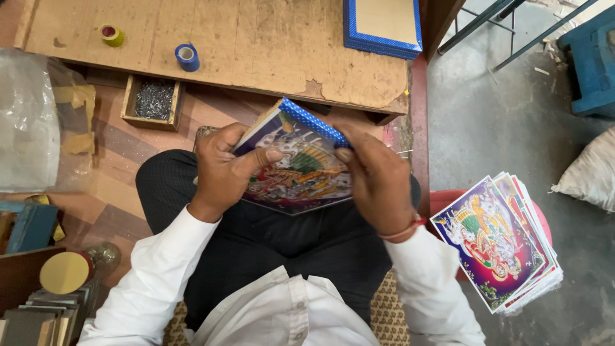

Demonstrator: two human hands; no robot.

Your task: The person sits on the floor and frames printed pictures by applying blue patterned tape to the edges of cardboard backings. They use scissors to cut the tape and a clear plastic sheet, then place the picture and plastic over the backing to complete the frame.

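I hold a framed colourful picture [298, 172] with a blue dotted border over my lap. My left hand [224, 172] grips its left edge, thumb pressed across the printed face. At the right side, my right hand [375, 179] clasps the top right corner by the blue border strip [314, 125]. The picture tilts towards me. Both sleeves are white, and dark trousers lie beneath.
A worn wooden board [256, 45] lies ahead with a blue tape roll [187, 57], a yellow tape roll [112, 35] and a blue-edged frame stack [383, 25]. A small box of nails [152, 101] sits below it. A pile of colourful prints [500, 240] rests at the right.
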